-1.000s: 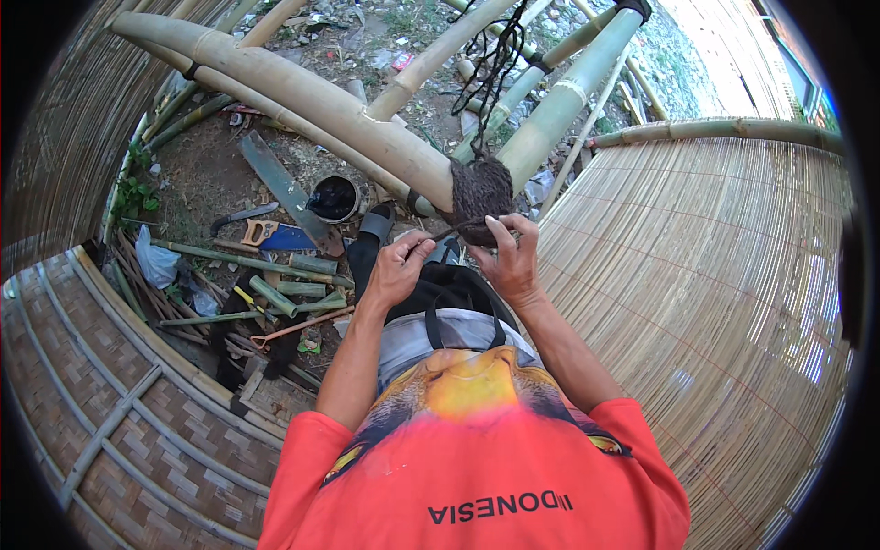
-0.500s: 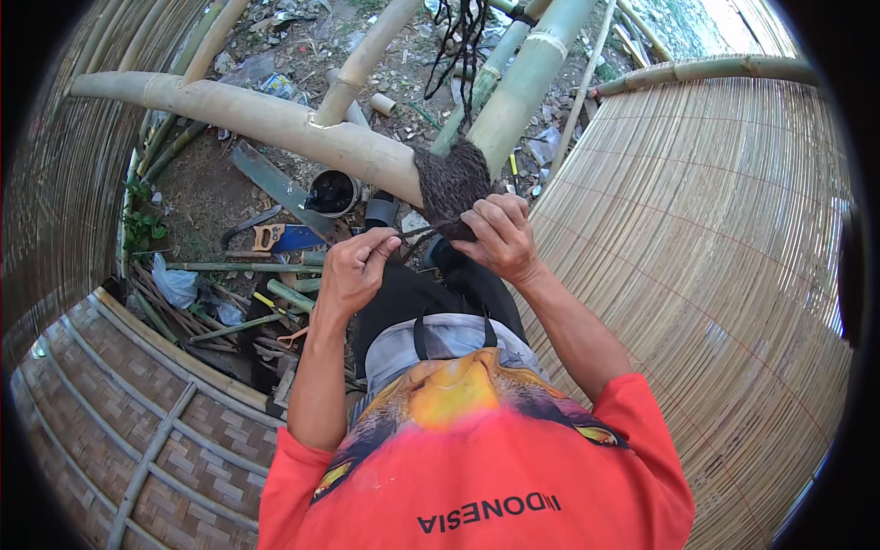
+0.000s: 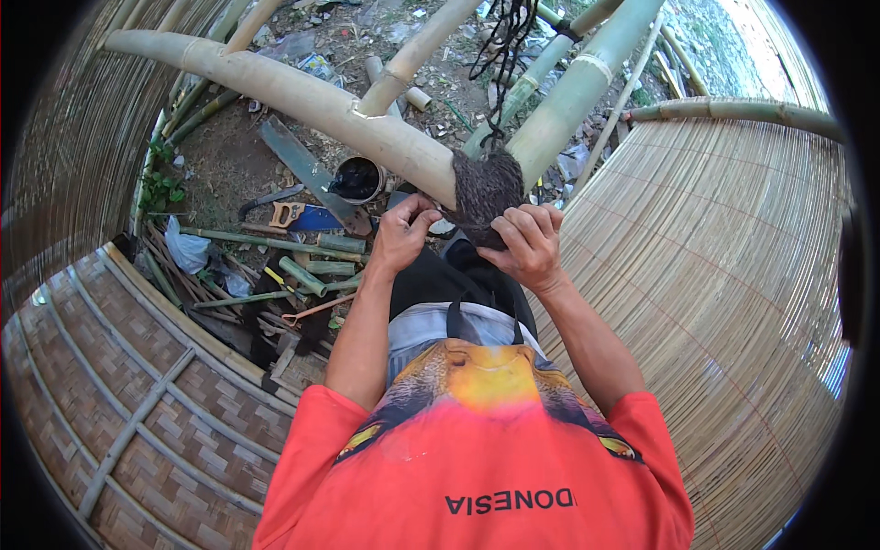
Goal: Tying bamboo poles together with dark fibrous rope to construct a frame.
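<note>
A dark fibre lashing [image 3: 488,186] wraps the joint where a thick pale bamboo pole [image 3: 302,101] meets a greenish bamboo pole [image 3: 573,101]. On the near side of that joint, my left hand [image 3: 401,236] is closed in a pinch on a thin dark rope leading to the lashing. My right hand [image 3: 530,246] curls its fingers over the lower right of the lashing, thumb beneath, and grips it. Its fingers and palm hide part of the wrapping. Loose black strands [image 3: 502,55] hang down above the joint.
Below lie a bucket [image 3: 357,179] with dark contents, a handsaw [image 3: 289,216], a plank [image 3: 307,170] and cut bamboo pieces [image 3: 302,275]. A slatted bamboo screen [image 3: 706,275] slopes along my right. At left is a woven bamboo panel [image 3: 211,426].
The view has shifted, so the scene sits farther right and lower. My left hand has moved up nearer the lashing, with less rope showing between the hands. My right hand keeps its grip.
</note>
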### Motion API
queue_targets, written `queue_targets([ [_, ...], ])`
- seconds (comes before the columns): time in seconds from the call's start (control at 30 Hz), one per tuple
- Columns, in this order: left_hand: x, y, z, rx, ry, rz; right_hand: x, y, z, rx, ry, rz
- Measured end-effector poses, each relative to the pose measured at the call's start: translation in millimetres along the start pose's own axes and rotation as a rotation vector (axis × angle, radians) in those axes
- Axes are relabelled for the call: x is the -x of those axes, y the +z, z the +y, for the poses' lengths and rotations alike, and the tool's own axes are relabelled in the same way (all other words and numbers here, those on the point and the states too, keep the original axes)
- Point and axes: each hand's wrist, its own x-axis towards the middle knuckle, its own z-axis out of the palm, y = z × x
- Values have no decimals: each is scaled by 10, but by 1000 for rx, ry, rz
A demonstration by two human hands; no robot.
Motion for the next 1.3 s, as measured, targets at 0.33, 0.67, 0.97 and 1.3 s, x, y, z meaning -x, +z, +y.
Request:
queue_targets([
  [0.33,-401,-257,-182,150,-51,-235,-82,7,17,28,-78,-57],
  [0.67,-428,-250,-124,196,-147,-254,-209,33,-143,10,-66,-114],
  [0.97,-427,-310,-158,109,143,-120,-264,87,-159,-91,-67,-124],
  [1.3,-268,3,-292,-161,329,487,-304,100,-108,-107,-119,-129],
])
